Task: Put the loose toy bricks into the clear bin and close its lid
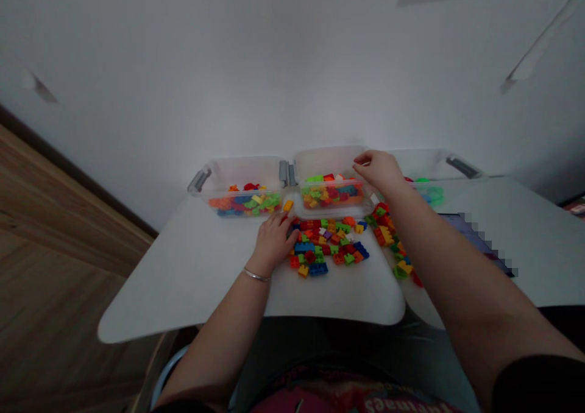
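My left hand (pixel 270 241) rests at the left edge of a loose pile of toy building bricks (pixel 326 250), palm down, thumb and fingers apart, touching the nearest ones. Just past its fingertips lies a yellow brick (pixel 288 206). Over the right rim of the middle clear bin (pixel 333 157) hovers my right hand (pixel 380 168), its fingers bent and drawn together; whatever they may hold is hidden. Inside that bin is a heap of mixed bricks (pixel 326 195), green, red, yellow and blue.
To the left stands another clear bin (pixel 242 170) with colourful pieces. A third bin (pixel 425 160), partly behind my right arm, contains a few green and red pieces. More bricks (pixel 384 233) and a tablet (pixel 475 242) lie right of the pile. The white table (pixel 192 279) meets the wall.
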A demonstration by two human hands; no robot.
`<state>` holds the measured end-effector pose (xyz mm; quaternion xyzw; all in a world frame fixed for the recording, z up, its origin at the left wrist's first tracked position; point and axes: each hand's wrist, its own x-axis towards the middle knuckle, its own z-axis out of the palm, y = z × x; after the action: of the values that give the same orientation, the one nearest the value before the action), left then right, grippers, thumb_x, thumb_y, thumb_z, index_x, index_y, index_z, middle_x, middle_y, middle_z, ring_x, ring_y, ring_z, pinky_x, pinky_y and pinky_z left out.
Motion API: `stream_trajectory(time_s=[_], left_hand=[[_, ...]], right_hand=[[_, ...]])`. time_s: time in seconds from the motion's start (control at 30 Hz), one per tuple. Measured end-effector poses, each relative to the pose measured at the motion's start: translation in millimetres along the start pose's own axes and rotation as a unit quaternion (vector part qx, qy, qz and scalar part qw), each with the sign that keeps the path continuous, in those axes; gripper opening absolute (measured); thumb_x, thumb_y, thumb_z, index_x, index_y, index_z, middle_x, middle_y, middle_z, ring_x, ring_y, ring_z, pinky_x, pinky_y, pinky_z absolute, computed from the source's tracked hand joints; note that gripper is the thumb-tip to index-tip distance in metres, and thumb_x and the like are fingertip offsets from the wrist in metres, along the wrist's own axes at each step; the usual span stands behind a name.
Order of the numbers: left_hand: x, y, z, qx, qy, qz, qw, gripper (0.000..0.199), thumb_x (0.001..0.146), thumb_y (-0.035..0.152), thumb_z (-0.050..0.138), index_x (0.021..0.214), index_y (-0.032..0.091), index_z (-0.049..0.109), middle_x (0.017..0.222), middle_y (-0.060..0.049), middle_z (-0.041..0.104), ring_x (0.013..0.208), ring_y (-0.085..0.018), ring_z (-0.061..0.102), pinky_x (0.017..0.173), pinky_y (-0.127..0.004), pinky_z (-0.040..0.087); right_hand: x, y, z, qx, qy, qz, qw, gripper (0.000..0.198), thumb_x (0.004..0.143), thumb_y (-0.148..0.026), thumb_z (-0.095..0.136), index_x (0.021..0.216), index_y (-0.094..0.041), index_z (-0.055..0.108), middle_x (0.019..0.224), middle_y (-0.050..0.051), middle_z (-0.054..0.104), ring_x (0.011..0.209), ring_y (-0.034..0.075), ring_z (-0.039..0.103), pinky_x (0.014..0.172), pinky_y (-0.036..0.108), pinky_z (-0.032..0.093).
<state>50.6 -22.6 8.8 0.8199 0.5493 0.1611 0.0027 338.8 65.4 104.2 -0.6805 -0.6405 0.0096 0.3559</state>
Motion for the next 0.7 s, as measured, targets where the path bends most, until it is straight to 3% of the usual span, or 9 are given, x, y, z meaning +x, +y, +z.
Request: stream_trajectory(time_s=[0.17, 0.3, 0.4, 0.57, 0.7], left_hand=[[0.0, -0.1, 0.0, -0.002, 0.002, 0.000, 1.000, 0.042, 0.091, 0.037, 0.050, 0.129, 0.021, 0.057, 0.139, -0.011, 0.054, 0.131, -0.027, 0.046, 0.108, -0.046, 0.040], [0.1, -0.7, 1.0, -0.010, 0.006, 0.001, 1.000, 0.040, 0.090, 0.037, 0.051, 0.126, 0.022, 0.059, 0.136, -0.011, 0.056, 0.129, -0.027, 0.047, 0.107, -0.046, 0.041], [-0.1, -0.6, 1.1, -0.011, 0.009, 0.000, 1.000, 0.038, 0.090, 0.037, 0.051, 0.124, 0.022, 0.060, 0.135, -0.010, 0.056, 0.129, -0.026, 0.047, 0.107, -0.045, 0.040], [0.0, -0.3, 0.6, -0.011, 0.005, 0.001, 1.000, 0.038, 0.091, 0.037, 0.050, 0.125, 0.022, 0.060, 0.134, -0.010, 0.058, 0.128, -0.026, 0.048, 0.108, -0.045, 0.040], [0.5, -0.7, 0.7, -0.014, 0.005, 0.001, 1.000, 0.038, 0.090, 0.037, 0.050, 0.124, 0.021, 0.061, 0.133, -0.010, 0.058, 0.127, -0.027, 0.048, 0.108, -0.045, 0.040]], right_hand=[[-45.1, -14.6, -9.3, 0.130, 0.135, -0.091, 0.978, 0.031, 0.079, -0.027, 0.054, 0.106, -0.016, 0.065, 0.104, 0.010, 0.068, 0.085, 0.019, 0.064, 0.080, 0.035, 0.053], [-98.9, -24.0, -14.1, 0.137, 0.155, -0.098, 0.973, 0.030, 0.085, -0.028, 0.050, 0.112, -0.020, 0.061, 0.109, 0.010, 0.065, 0.090, 0.020, 0.063, 0.082, 0.037, 0.053], [-132.2, -18.4, -11.5, 0.113, 0.142, -0.104, 0.978, 0.027, 0.087, -0.030, 0.050, 0.109, -0.021, 0.062, 0.105, 0.010, 0.066, 0.090, 0.021, 0.062, 0.084, 0.038, 0.052], [-160.3, 10.7, 1.8, 0.018, 0.051, -0.177, 0.983, 0.024, 0.086, -0.024, 0.052, 0.105, -0.020, 0.066, 0.108, 0.011, 0.068, 0.102, 0.025, 0.060, 0.094, 0.042, 0.047], [-165.9, 31.9, 14.5, -0.059, -0.020, -0.146, 0.987, 0.029, 0.086, -0.017, 0.048, 0.107, -0.017, 0.068, 0.115, 0.011, 0.067, 0.106, 0.027, 0.059, 0.094, 0.043, 0.047]])
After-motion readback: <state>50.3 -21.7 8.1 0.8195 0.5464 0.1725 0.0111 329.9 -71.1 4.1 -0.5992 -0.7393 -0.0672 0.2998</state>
